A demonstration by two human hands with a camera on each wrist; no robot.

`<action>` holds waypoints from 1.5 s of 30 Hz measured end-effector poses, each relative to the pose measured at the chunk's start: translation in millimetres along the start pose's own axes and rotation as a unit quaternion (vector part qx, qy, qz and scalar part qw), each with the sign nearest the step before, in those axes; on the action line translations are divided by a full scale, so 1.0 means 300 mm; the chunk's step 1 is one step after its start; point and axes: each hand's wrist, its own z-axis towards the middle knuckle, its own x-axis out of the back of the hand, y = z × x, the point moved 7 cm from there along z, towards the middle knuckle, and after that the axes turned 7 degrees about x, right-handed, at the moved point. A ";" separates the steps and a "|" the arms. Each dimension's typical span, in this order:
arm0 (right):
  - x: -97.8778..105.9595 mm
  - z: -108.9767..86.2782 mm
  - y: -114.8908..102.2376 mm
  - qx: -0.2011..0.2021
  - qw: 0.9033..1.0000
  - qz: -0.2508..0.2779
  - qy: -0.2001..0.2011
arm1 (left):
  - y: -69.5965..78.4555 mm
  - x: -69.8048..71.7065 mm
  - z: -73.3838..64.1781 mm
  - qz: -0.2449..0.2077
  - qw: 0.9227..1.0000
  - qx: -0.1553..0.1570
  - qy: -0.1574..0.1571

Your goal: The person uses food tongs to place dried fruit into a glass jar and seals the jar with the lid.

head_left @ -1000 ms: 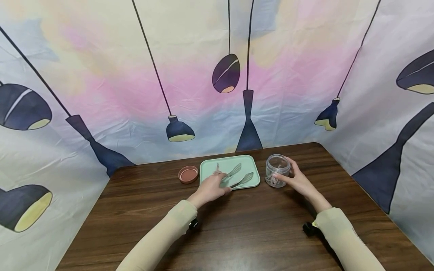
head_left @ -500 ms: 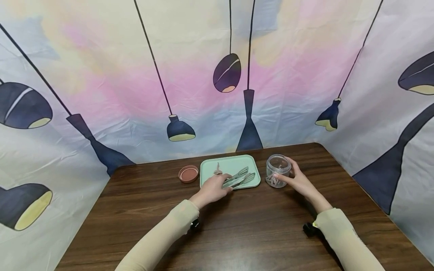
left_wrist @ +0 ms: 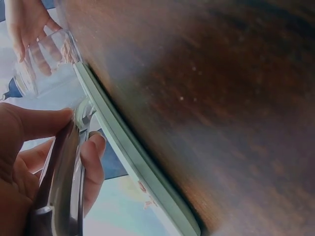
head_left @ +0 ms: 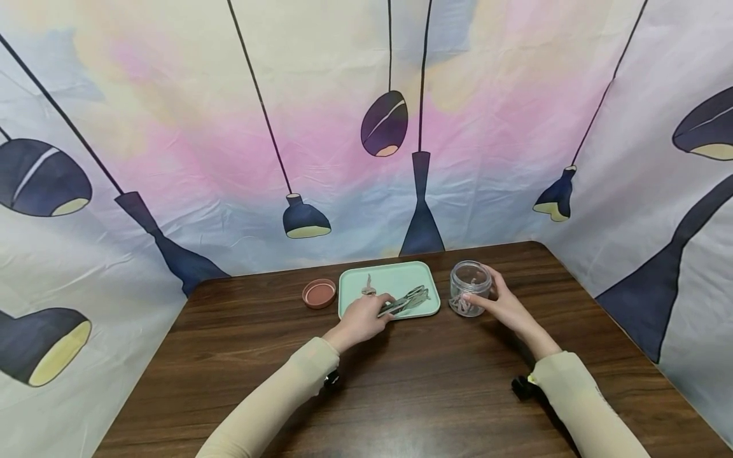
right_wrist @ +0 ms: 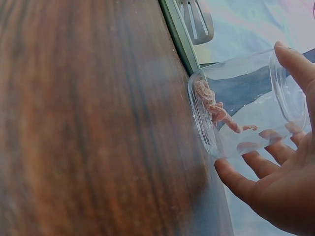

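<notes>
My left hand (head_left: 361, 319) grips a pair of metal tongs (head_left: 409, 301) with slotted heads over the pale green tray (head_left: 395, 272). The arms of the tongs are squeezed close together; whether anything is between the heads is unclear. One pinkish-brown twisted strip (head_left: 368, 287) lies on the tray, left of the tongs. At the tray's right, my right hand (head_left: 505, 306) holds a clear, lidless jar (right_wrist: 246, 83) upright on the table, thumb and fingers around its side. Several similar strips (right_wrist: 211, 105) lie at the jar's bottom.
A reddish-brown round lid (head_left: 319, 294) lies on the table just left of the tray. The dark wooden table (head_left: 412, 388) ends at a cloth backdrop (head_left: 343, 159) printed with lamps, close behind the tray.
The tongs' arms, spread apart a second ago, have come together, and their heads have shifted slightly right and lower. The right hand and the jar stay in place.
</notes>
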 end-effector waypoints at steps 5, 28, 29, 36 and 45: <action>-0.003 0.004 0.008 -0.005 1.000 0.002 -0.004 | -0.001 0.006 -0.001 -0.008 1.000 0.005 -0.003; 0.002 -0.005 0.000 -0.002 1.000 0.000 0.000 | -0.010 0.061 0.039 -0.023 0.999 0.028 -0.006; 0.001 -0.005 0.002 -0.001 1.000 0.000 0.000 | -0.014 0.048 0.037 -0.022 0.999 0.031 -0.012; -0.004 -0.005 0.005 0.000 1.000 0.000 -0.001 | -0.025 -0.010 0.022 -0.008 0.999 0.034 -0.032; -0.003 -0.005 0.006 -0.009 1.000 -0.002 -0.001 | 0.000 -0.018 0.018 0.002 1.000 0.007 -0.019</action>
